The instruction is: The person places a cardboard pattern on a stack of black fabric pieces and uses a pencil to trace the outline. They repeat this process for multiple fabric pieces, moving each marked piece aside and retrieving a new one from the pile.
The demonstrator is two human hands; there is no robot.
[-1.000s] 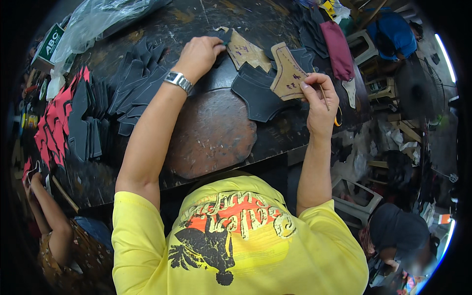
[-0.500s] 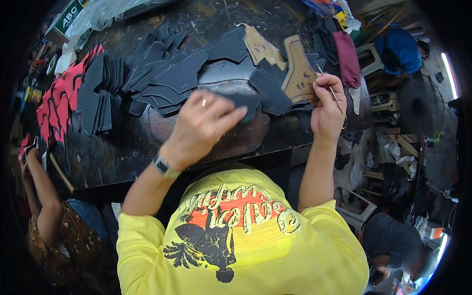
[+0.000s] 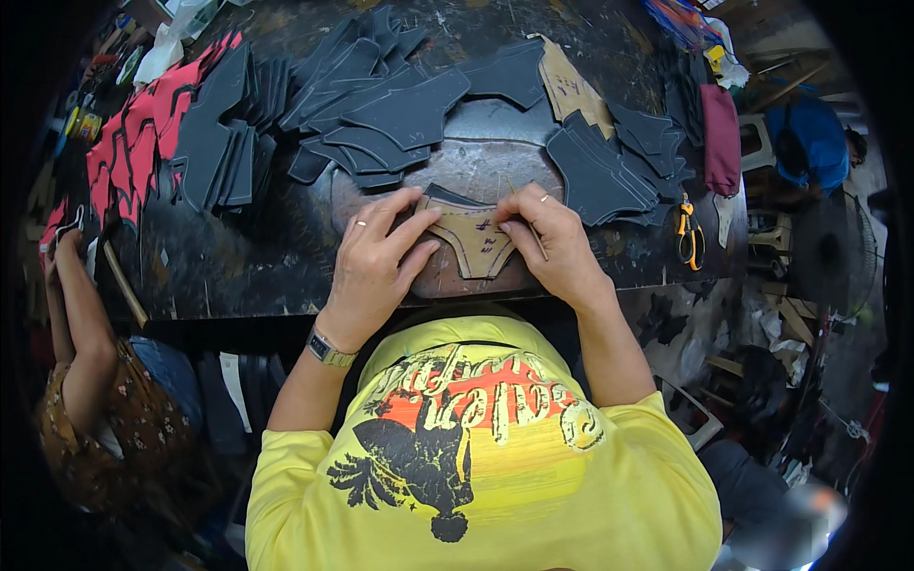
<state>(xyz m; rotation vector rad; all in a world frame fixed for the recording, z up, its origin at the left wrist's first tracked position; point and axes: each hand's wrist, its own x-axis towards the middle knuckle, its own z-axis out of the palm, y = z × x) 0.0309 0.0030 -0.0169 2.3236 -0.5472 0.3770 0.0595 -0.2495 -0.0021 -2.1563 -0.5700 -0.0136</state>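
On the near side of a dark, scuffed wooden worktable, holds a tan cardboard template with purple markings flat over a black sheet-material piece, visible along the upper edge. Has both over a reddish-brown slab with worn patches, close in front of a yellow printed T-shirt.

Rests the fingertips of the left hand at the template's upper left corner, thumb spread a little apart near the left edge; cannot tell, from this height, whether pinching there or merely pressing. Wears a silver metal watch on that wrist. Closes the right hand round a thin, straight stick, slanted between the fingers, with thumb and fingertips at the template's upper right side.

Has loosely overlapped black pieces with pale edges beyond the left hand, and a thicker black heap beyond the right. Has a second tan cardboard template just beside that heap, orange-and-black snips near the right end, and a maroon cloth bundle farther back. Shows, at far left, pink-red pieces with black edges and, nearer, a co-worker's bare arm.
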